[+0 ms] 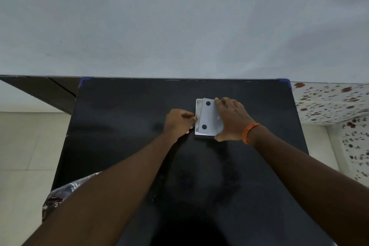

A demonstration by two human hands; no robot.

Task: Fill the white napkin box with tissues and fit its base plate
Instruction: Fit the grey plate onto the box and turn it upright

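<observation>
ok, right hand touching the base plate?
Touching. Head view: the right hand lies over the base plate, fingers on its far edge, thumb at the near corner.

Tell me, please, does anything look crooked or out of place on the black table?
Yes. The base plate lies askew on the white napkin box: the box's left rim shows beside it, so it is not seated. The right hand holds the plate; the left hand touches the box.
</observation>
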